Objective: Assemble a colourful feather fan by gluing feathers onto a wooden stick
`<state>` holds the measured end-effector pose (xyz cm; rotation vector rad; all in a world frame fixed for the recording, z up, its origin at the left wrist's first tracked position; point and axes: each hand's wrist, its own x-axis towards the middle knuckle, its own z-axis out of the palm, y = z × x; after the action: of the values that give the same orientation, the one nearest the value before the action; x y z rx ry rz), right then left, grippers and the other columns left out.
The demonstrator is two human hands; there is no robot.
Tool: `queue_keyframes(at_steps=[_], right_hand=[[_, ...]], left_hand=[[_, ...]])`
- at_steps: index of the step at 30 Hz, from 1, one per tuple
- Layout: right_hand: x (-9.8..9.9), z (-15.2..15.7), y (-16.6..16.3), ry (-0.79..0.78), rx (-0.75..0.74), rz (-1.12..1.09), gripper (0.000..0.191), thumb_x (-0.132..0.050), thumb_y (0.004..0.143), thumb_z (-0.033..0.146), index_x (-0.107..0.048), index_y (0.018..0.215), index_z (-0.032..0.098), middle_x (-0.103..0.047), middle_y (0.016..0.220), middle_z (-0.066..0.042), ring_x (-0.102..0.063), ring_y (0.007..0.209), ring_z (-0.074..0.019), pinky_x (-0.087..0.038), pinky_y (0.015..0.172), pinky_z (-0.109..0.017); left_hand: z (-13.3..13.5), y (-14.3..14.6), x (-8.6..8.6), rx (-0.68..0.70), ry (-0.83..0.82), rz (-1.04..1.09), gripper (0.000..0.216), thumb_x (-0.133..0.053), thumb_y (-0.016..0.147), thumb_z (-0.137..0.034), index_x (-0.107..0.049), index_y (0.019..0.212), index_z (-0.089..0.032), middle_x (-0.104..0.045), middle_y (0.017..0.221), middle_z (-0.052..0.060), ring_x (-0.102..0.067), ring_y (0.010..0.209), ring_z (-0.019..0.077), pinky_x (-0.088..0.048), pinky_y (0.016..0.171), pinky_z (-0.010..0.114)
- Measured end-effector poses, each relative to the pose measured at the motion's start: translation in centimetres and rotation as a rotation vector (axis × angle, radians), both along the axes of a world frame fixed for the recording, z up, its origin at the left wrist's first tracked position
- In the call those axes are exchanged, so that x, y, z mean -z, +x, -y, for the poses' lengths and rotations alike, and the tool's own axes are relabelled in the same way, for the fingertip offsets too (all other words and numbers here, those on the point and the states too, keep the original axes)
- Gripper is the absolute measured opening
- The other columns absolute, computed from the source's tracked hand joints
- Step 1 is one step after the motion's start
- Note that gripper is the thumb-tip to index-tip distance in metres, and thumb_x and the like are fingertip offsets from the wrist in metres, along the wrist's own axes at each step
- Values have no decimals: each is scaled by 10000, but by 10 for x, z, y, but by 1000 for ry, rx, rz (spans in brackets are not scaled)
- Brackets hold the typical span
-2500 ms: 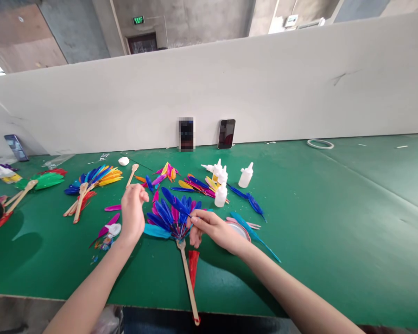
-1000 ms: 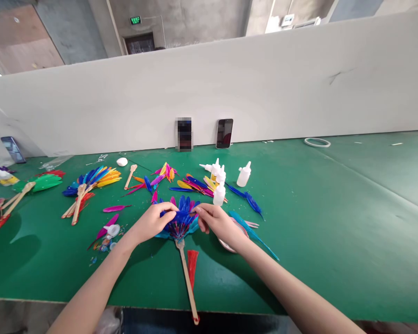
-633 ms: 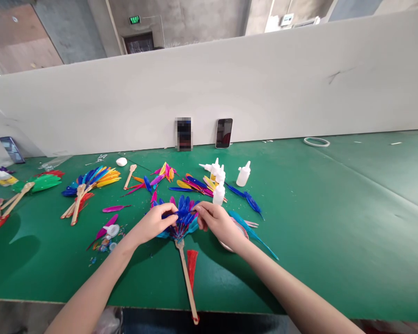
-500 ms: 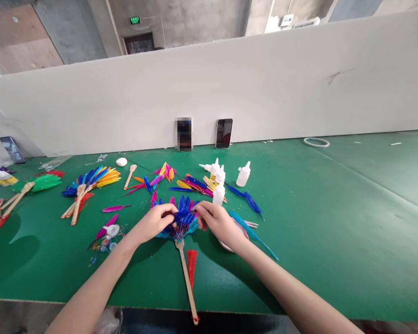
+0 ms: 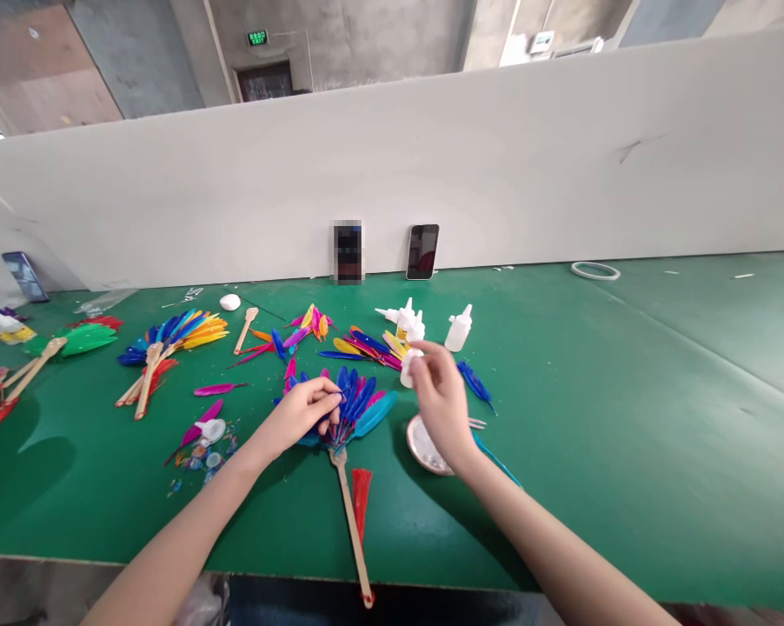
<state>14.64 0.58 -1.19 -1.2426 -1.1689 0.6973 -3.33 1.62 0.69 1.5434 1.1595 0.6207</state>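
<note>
A feather fan (image 5: 356,402) of blue and pink feathers lies on the green table (image 5: 627,417), its wooden handle (image 5: 351,522) pointing toward me beside a red tassel (image 5: 362,491). My left hand (image 5: 304,417) rests on the fan's left side, fingers curled and pressed onto the blue feathers. My right hand (image 5: 439,398) is raised just right of the fan, thumb and forefinger pinched together beside a small white glue bottle (image 5: 406,372). Whether it holds anything I cannot make out. A shallow round dish (image 5: 421,445) lies under that wrist.
More glue bottles (image 5: 461,329) and loose coloured feathers (image 5: 359,343) lie behind the fan. Finished fans (image 5: 170,335) sit at the left. Two phones (image 5: 423,251) lean on the white partition (image 5: 496,174). A tape ring (image 5: 595,270) lies far right.
My right hand has let go of the blue feathers and lifted right toward the small bottle. My left hand stays pressed on the fan, which now shows a teal feather on its right.
</note>
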Motion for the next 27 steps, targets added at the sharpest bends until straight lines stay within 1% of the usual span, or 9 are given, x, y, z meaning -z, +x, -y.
queue_keyframes(at_steps=[2, 4, 8, 12, 15, 17, 22, 24, 27], right_hand=[[2, -7, 9, 25, 183, -29, 274, -408, 754, 308, -434, 1001, 194, -481, 763, -23, -462, 665, -148, -388, 606, -286], [9, -16, 18, -5, 247, -31, 349, -429, 691, 246, -416, 1034, 186, -485, 890, -63, -481, 787, -171, -405, 680, -313], [31, -32, 27, -169, 78, 107, 420, -491, 596, 214, -455, 1012, 169, -503, 1033, -116, -453, 995, -240, -379, 805, -381], [44, -38, 27, -232, -50, 324, 248, -532, 602, 237, -513, 846, 199, -573, 871, -74, -496, 908, -251, -386, 754, -394], [38, -37, 27, -283, -18, 461, 128, -546, 630, 267, -509, 735, 204, -573, 763, -68, -505, 860, -263, -380, 724, -398], [29, -33, 25, -248, 2, 470, 136, -535, 659, 285, -515, 762, 198, -578, 778, -76, -507, 827, -256, -382, 697, -379], [7, -20, 19, -167, -150, 305, 365, -523, 691, 459, -537, 914, 171, -580, 775, -61, -491, 651, -187, -363, 588, -299], [3, -16, 16, -108, -205, 221, 394, -528, 688, 476, -536, 944, 176, -578, 810, -57, -492, 678, -179, -357, 583, -279], [3, -14, 13, -127, -296, 78, 392, -549, 673, 490, -514, 923, 190, -541, 726, -13, -449, 587, -134, -321, 509, -245]], left_hand=[[-1, -1, 0, -60, -24, 75, 193, -502, 721, -340, -437, 715, -159, -545, 555, -47, -430, 408, 50, -333, 473, 209], [-1, -2, -1, -100, -45, 128, 191, -497, 724, -334, -417, 714, -161, -563, 571, -43, -424, 399, 42, -319, 467, 204], [0, -3, -1, -145, -62, 161, 164, -469, 738, -314, -416, 733, -159, -582, 587, -36, -387, 370, 28, -286, 445, 197], [0, -3, -2, -152, -43, 150, 167, -464, 735, -317, -427, 705, -158, -543, 532, -53, -342, 353, 25, -254, 424, 197], [0, -2, -3, -148, -56, 141, 191, -469, 718, -334, -471, 739, -144, -502, 488, -63, -304, 344, 29, -211, 398, 204], [0, -1, -3, -147, -75, 144, 242, -473, 705, -346, -506, 801, -126, -475, 465, -69, -293, 343, 34, -187, 389, 210], [0, -1, -1, -140, -131, 188, 377, -499, 672, -348, -538, 942, -87, -445, 442, -79, -280, 343, 31, -157, 392, 217], [1, 0, 0, -136, -161, 208, 408, -508, 665, -337, -538, 976, -77, -446, 445, -78, -275, 339, 25, -148, 392, 217], [2, 0, 1, -102, -203, 205, 408, -507, 671, -319, -552, 991, -70, -435, 441, -77, -261, 329, 17, -131, 389, 215]])
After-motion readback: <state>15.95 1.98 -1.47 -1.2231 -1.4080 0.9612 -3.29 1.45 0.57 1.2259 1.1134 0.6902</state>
